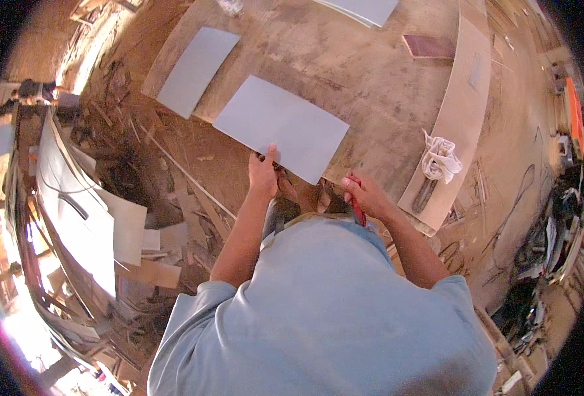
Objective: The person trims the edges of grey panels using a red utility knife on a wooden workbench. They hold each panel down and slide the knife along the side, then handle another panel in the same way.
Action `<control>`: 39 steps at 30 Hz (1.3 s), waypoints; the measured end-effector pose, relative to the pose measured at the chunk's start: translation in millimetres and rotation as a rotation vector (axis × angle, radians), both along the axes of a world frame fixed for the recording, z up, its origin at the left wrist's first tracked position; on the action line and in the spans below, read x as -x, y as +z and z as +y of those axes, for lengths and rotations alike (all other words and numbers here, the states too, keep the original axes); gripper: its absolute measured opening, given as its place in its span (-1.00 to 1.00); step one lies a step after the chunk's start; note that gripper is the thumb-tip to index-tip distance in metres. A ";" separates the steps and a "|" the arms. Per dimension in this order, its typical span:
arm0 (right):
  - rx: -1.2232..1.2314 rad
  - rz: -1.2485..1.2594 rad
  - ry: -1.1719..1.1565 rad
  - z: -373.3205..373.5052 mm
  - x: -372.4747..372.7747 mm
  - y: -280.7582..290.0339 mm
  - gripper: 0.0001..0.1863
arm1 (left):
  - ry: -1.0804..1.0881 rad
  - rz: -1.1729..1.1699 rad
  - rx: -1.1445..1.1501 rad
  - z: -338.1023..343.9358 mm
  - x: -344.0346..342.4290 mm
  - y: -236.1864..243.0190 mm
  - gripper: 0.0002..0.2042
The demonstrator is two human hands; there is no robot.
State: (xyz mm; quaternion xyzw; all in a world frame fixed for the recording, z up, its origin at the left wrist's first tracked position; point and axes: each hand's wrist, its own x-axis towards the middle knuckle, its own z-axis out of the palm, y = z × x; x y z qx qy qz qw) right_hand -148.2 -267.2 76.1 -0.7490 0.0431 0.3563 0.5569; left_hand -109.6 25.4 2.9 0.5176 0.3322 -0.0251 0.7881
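A light grey rectangular sheet (282,125) lies tilted on the wooden worktable, its near edge reaching over the table's front. My left hand (263,173) grips that near edge, the thumb on top and the other fingers hidden beneath. Just right of the sheet's near corner, my right hand (364,193) is closed around a slim red tool (358,210); its exact kind cannot be made out. The red tool is apart from the sheet's face.
On the worktable (344,79) lie another grey sheet (199,69), stacked sheets (364,8) at the far edge and a dark red piece (429,46). A crumpled white cloth (441,160) sits on a long board (460,99) at right. Scraps and leaning panels (74,191) fill the left.
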 end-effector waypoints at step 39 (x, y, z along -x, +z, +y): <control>-0.408 0.257 -0.326 125.0 48.3 48.0 -0.46 | -1.274 -0.623 -0.353 94.0 13.1 89.1 -0.81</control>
